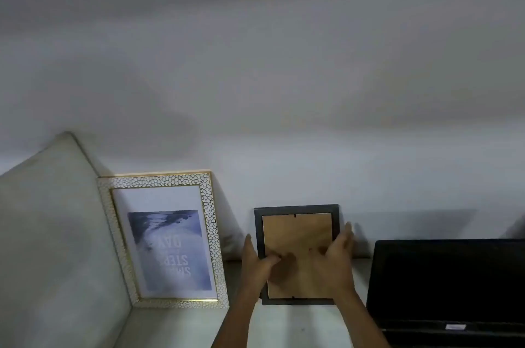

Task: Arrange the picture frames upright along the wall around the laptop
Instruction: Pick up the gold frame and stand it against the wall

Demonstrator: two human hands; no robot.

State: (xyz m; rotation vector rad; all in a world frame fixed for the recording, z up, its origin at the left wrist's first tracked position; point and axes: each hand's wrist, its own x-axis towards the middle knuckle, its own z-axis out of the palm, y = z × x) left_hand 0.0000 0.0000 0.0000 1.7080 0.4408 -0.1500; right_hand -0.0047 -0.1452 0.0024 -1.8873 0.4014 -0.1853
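Two hands, left hand (257, 265) and right hand (336, 262), hold the small black-edged, brown-backed frame (297, 237) in a two-sided grip, and it may slide flat on the pale surface (284, 325) if released too upright.

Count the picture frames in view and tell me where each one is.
2. The white pebble-textured gold-edged frame leans on the wall at left, print upside down. The dark frame with brown backing is held by both hands beside the black laptop. Others may lie off-camera.

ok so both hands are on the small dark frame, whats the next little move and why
Probably turn the dark frame around before leaning it on the wall: its brown backing board faces the camera. The left hand and right hand grip its sides, between the white patterned frame and the laptop.
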